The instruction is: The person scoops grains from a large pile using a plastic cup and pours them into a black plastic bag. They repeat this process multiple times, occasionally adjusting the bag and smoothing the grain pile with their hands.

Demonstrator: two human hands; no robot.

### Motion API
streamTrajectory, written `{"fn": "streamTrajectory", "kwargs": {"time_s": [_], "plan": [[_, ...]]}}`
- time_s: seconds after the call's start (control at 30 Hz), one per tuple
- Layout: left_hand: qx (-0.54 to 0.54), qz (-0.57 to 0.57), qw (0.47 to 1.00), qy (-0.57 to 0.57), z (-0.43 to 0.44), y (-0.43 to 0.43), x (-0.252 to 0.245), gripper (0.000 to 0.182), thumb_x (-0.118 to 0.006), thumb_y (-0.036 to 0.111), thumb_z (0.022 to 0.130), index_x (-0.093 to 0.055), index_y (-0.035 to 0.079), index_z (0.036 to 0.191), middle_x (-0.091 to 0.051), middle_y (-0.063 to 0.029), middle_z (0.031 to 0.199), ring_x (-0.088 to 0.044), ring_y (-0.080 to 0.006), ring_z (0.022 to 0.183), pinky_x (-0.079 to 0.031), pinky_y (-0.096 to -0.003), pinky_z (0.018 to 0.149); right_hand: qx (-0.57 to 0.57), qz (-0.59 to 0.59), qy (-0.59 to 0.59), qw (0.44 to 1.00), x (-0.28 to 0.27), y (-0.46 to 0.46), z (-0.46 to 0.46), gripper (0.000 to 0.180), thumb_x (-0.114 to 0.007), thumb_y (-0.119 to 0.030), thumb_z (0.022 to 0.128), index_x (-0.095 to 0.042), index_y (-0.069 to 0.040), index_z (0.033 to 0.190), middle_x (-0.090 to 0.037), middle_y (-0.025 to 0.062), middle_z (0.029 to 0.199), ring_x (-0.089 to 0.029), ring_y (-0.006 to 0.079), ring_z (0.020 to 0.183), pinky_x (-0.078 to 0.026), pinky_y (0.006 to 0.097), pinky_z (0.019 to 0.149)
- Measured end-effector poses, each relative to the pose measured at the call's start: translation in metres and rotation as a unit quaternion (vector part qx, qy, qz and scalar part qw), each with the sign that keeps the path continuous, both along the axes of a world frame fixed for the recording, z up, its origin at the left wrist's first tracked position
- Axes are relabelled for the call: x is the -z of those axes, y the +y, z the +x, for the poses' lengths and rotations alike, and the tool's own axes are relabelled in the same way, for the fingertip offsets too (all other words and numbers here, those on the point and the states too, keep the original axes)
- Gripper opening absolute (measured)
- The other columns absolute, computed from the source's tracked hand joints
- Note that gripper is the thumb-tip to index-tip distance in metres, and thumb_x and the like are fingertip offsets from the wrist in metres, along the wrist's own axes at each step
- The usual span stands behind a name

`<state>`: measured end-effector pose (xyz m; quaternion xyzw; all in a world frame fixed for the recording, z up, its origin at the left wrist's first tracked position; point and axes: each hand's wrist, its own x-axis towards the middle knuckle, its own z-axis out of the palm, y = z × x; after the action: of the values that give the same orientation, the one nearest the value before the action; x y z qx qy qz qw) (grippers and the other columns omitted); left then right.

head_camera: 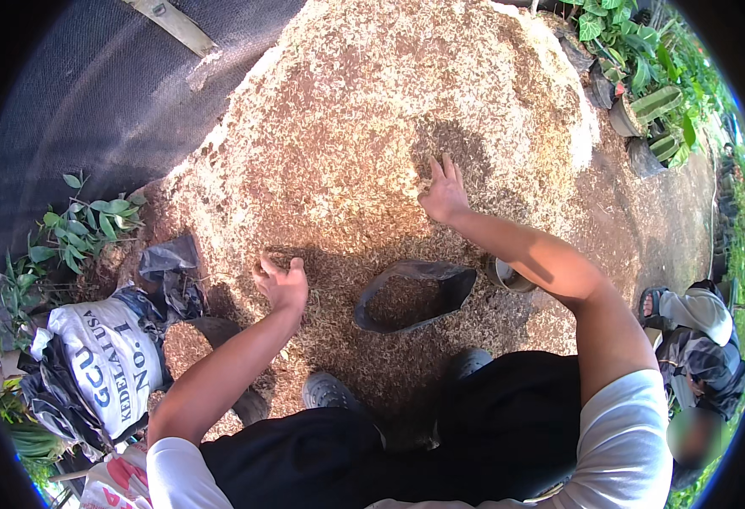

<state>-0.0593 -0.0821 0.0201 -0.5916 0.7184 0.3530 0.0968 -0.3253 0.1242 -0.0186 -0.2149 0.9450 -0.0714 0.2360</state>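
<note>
My left hand (280,281) hovers over or just touches the near slope of a large heap of soil mixed with pale husks (372,127); which of the two I cannot tell. Its thumb and fingers are apart and hold nothing. Farther out, my right hand (444,191) reaches over the same heap with spread fingers, empty, beside its own dark shadow. Between my forearms stands a black plastic planting bag (465,289), its mouth gaping, with dark mix inside. A round metal-looking container (507,277) sits right of the bag, partly hidden by my right forearm.
Left, a printed white sack (108,362) lies among black plastic bags, near a filled black bag (188,343) behind my left forearm. Dark netting (92,95) borders the heap. Potted plants (630,118) line the upper right. A person (697,356) sits at right.
</note>
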Motion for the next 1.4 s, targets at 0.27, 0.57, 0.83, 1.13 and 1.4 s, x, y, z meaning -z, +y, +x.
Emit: {"fn": "streamTrajectory", "kwargs": {"time_s": [0.27,0.57,0.83,1.13,1.4], "plan": [[-0.102,0.296,0.943,0.112,-0.041,0.014,0.0,0.118,-0.057,0.043,0.086,0.022,0.012,0.169,0.009,-0.0281,0.177,-0.005,-0.0442,0.164,-0.011,-0.0625,0.131,0.1,-0.045,-0.208,0.972,-0.012,-0.048,0.083,0.128,-0.071,-0.078,0.083,-0.009,-0.011,0.172,-0.014,0.0294,0.174,-0.021,0.0537,0.158,-0.026,0.0564,0.131],[-0.149,0.389,0.874,0.249,-0.037,0.003,-0.012,0.106,-0.059,0.042,0.084,-0.009,0.01,0.172,-0.006,-0.0299,0.175,-0.019,-0.0456,0.161,-0.014,-0.0631,0.132,0.221,-0.285,-0.396,0.845,-0.04,-0.038,0.057,0.096,-0.081,-0.018,0.093,-0.024,-0.008,0.169,-0.032,0.0313,0.167,-0.044,0.0418,0.15,-0.038,0.0521,0.127],[0.031,0.191,0.98,0.053,-0.013,-0.021,-0.004,0.086,-0.051,0.039,0.101,-0.009,0.018,0.173,-0.007,-0.0176,0.179,-0.033,-0.0488,0.155,-0.03,-0.0634,0.128,-0.017,-0.008,-0.142,0.99,-0.045,0.01,0.009,0.09,-0.06,-0.056,0.103,-0.023,-0.01,0.17,-0.027,0.0295,0.17,-0.026,0.0436,0.16,-0.026,0.0579,0.132],[-0.031,0.361,0.91,0.204,-0.064,0.031,-0.006,0.106,-0.051,0.048,0.09,0.002,0.002,0.171,0.005,-0.0286,0.177,-0.005,-0.0469,0.163,-0.006,-0.0686,0.13,0.107,-0.141,-0.348,0.921,-0.02,-0.042,0.073,0.153,-0.093,-0.067,0.069,0.001,0.001,0.168,-0.021,0.0346,0.17,-0.027,0.048,0.158,-0.032,0.057,0.129],[0.194,0.244,0.936,0.164,-0.081,0.002,-0.027,0.069,-0.048,0.035,0.102,-0.038,0.006,0.163,-0.012,-0.0286,0.175,-0.022,-0.046,0.16,-0.031,-0.0578,0.128,0.026,-0.148,-0.183,0.971,-0.04,0.006,0.012,0.111,-0.078,-0.042,0.096,-0.006,-0.004,0.17,-0.03,0.036,0.166,-0.041,0.0426,0.151,-0.039,0.0486,0.128]]}}
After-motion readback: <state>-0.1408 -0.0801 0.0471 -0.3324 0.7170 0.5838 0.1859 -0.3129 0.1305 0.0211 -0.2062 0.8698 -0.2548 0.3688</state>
